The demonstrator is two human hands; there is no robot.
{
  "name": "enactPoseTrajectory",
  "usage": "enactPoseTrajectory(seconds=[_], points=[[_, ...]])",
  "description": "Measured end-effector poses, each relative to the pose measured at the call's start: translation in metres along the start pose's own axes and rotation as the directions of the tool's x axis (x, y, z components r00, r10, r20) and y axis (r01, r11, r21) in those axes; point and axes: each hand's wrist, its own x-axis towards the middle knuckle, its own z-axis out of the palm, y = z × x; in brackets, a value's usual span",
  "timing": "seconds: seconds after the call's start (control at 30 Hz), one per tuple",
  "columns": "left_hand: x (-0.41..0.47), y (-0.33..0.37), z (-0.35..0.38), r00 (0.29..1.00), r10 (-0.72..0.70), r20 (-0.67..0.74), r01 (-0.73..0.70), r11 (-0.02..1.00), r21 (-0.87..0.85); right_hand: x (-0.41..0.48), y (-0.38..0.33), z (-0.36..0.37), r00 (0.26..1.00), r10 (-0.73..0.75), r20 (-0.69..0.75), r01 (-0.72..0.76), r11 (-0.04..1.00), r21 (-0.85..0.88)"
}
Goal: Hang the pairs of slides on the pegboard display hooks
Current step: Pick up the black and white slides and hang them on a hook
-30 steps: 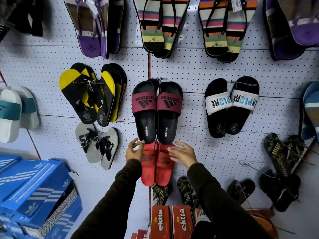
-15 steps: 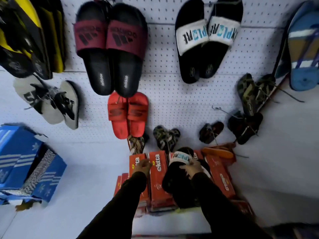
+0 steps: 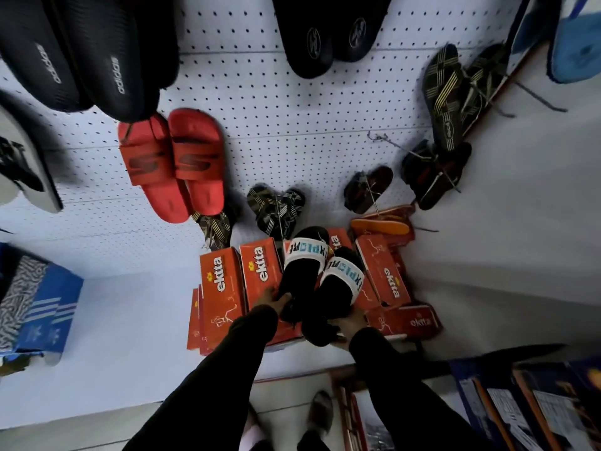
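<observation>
Slides (image 3: 320, 281) atop boxes (image 3: 224, 281), below pegboard (image 3: 292, 118), boxed stack (image 3: 39, 304) left.

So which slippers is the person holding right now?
The black pair with white straps, over the orange boxes. The left hand and right hand grip their heels; the red pair hangs on the board.

My hands have left the red rubber slides (image 3: 172, 164) on the pegboard; now the left hand (image 3: 271, 299) and right hand (image 3: 349, 323) each grip a black white-strapped slide (image 3: 300, 271) above the orange shoeboxes (image 3: 222, 288).
</observation>
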Motion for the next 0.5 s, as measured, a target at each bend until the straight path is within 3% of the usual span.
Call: enactPoseTrajectory(seconds=[0.13, 0.23, 0.5], points=[[0.002, -0.009, 0.006, 0.998, -0.058, 0.017, 0.058, 0.998, -0.030, 0.003, 0.005, -0.007, 0.999, -0.049, -0.014, 0.048, 0.998, -0.036], [-0.007, -0.014, 0.009, 0.996, -0.084, 0.024, 0.085, 0.993, -0.083, -0.001, 0.005, -0.015, 0.999, 0.033, -0.034, -0.032, 0.999, 0.032], [-0.046, -0.010, -0.008, 0.999, 0.036, -0.011, -0.037, 0.987, -0.154, -0.035, -0.018, -0.018, 0.999, -0.043, -0.004, 0.043, 0.997, 0.064]])
